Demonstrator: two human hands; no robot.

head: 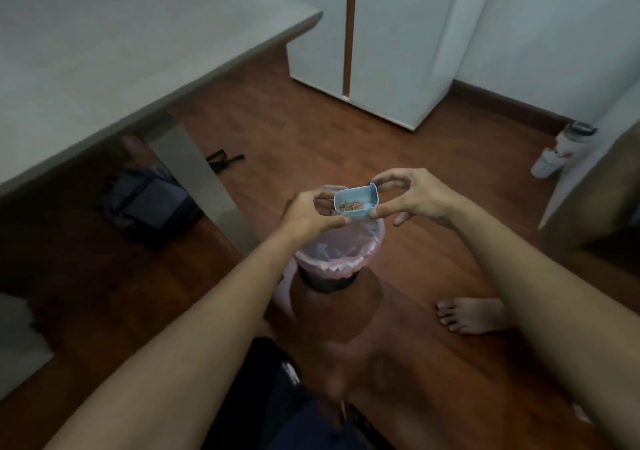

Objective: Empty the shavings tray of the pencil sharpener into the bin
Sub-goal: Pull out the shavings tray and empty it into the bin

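A small light-blue shavings tray [353,195] hangs above the bin, held level with brown shavings lying inside it. My left hand [308,216] pinches its left end between thumb and fingers. My right hand [412,195] pinches its right end, thumb underneath and fingers above. Directly below stands the bin [337,257], a dark round container lined with a pink plastic bag, its mouth open and partly hidden by my left hand and the tray. The sharpener body itself is out of sight.
A grey table [104,51] with a metal leg [207,193] stands at the left, a dark bag [149,200] under it. White cabinets [388,41] stand at the back. A white bottle [557,153] stands on the wooden floor at right. My bare foot [471,314] rests right of the bin.
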